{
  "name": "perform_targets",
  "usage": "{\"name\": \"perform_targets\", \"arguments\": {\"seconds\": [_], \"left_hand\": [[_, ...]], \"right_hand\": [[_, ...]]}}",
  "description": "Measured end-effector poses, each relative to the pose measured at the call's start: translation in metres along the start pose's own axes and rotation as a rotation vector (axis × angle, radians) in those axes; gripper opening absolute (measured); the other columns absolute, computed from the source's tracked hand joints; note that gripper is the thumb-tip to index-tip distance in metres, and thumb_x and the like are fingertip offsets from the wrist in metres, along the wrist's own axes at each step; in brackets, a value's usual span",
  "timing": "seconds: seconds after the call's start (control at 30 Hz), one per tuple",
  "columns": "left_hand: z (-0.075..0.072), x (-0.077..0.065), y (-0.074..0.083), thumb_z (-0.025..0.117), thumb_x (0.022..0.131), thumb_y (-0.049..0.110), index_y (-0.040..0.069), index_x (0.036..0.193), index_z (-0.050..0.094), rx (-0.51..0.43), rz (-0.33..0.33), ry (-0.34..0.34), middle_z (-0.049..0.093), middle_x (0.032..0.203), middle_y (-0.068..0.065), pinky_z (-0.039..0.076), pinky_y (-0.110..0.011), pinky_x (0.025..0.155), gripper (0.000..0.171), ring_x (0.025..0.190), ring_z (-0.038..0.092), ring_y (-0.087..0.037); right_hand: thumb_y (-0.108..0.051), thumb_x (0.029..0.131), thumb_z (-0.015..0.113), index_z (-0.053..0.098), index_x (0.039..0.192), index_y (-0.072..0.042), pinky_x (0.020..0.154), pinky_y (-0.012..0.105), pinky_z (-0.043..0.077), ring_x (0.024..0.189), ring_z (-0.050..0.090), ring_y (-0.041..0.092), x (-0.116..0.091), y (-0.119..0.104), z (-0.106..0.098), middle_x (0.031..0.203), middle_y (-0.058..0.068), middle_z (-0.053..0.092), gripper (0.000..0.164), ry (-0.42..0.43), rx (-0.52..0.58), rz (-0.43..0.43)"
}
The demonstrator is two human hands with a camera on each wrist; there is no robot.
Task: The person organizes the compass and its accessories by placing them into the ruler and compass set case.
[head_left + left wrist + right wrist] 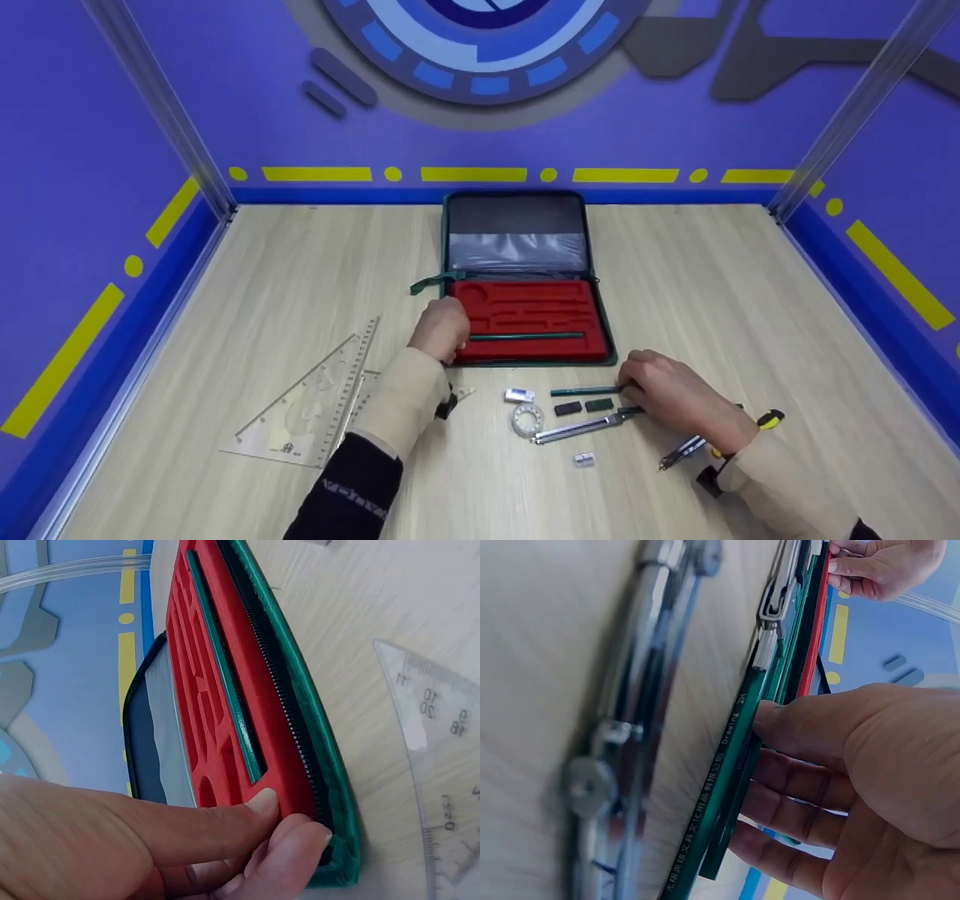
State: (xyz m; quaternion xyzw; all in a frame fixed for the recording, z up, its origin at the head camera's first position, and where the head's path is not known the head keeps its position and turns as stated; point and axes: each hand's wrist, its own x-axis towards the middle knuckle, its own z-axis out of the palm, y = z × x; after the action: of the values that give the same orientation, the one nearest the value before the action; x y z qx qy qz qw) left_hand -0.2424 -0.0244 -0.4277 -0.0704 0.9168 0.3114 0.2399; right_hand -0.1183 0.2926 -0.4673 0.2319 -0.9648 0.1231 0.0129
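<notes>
A zip case [517, 214] lies unfolded at the back, with a red moulded tray [536, 349] in its lower half. One green pencil [525, 337] rests in a slot of that tray. My left hand [441, 330] pinches the tray's left end, thumb on top, as the left wrist view shows. On the table, my right hand [671, 390] holds a second green pencil [585, 391] by its right end. Close beside it, a silver compass [577, 430] carries a green pencil [720, 772] marked Drawing 2H.
Around the right hand lie an eraser [519, 395], a tape roll [527, 420], dark and green small blocks [599, 405], a small clear piece [583, 459], another silver metal tool [682, 452] and a yellow-black cutter [771, 418]. Clear set squares [300, 420] lie left, partly under the left forearm.
</notes>
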Motion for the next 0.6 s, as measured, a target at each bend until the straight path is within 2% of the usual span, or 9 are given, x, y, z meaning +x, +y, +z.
{"name": "perform_targets", "arguments": {"seconds": [0.27,0.47,0.6], "left_hand": [[-0.001,0.001,0.005,0.066,0.086,-0.014,-0.003,0.085,0.075,0.014,0.003,0.012,0.067,0.086,-0.016,0.050,-0.031,0.046,0.014,0.048,0.056,-0.020],[-0.001,0.000,0.003,0.064,0.085,-0.016,-0.004,0.085,0.077,-0.003,-0.007,0.009,0.067,0.096,-0.019,0.050,-0.030,0.044,0.018,0.047,0.057,-0.020],[0.000,-0.001,0.000,0.062,0.087,-0.016,-0.005,0.085,0.076,-0.007,-0.012,0.001,0.068,0.093,-0.020,0.050,-0.030,0.043,0.018,0.045,0.056,-0.020]], "right_hand": [[0.001,0.087,0.077,0.072,0.087,-0.009,0.062,0.031,0.050,0.073,0.050,0.009,0.003,0.005,-0.012,0.083,-0.005,0.057,0.011,0.006,-0.005,-0.004],[0.004,0.086,0.074,0.073,0.090,-0.006,0.066,0.037,0.055,0.075,0.055,0.012,0.006,0.006,-0.020,0.086,-0.001,0.062,0.011,0.023,-0.034,-0.020],[0.005,0.086,0.074,0.073,0.090,-0.005,0.068,0.040,0.058,0.078,0.060,0.015,0.008,0.005,-0.020,0.087,0.002,0.065,0.011,0.040,-0.044,-0.029]]}}
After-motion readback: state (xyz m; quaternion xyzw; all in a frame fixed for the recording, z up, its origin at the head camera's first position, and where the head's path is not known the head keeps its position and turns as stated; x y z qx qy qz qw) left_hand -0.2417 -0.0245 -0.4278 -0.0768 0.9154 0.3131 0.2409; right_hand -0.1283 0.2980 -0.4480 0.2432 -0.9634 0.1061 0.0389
